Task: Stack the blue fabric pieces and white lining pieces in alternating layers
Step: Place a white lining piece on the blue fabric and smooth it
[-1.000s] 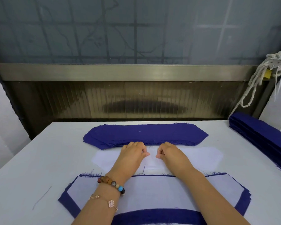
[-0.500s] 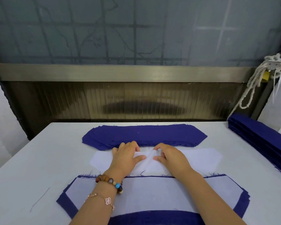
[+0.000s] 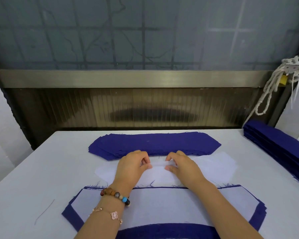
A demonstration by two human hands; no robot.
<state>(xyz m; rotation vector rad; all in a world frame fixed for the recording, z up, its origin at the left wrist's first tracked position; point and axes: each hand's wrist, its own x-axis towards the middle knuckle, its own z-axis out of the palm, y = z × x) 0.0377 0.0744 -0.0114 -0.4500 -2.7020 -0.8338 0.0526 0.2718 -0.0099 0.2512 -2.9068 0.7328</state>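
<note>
The top white lining piece (image 3: 214, 163) is pinched at mid-frame between the thumb and curled fingers of the left hand (image 3: 131, 165) and of the right hand (image 3: 183, 165), just below the blue fabric pile (image 3: 154, 142). A single-ply pickup is judged to be in hand. Next, one sheet must be separated and laid squarely on the layered stack (image 3: 162, 202) at lower frame.

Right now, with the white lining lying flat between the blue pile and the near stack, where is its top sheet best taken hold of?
Probably at mid-length, pinched from above with fingertips: the top lining sheet is thin, limp and flat, with no edge standing free. The left hand and right hand pinch a small raised ridge there, thumbs on the near side.
</note>
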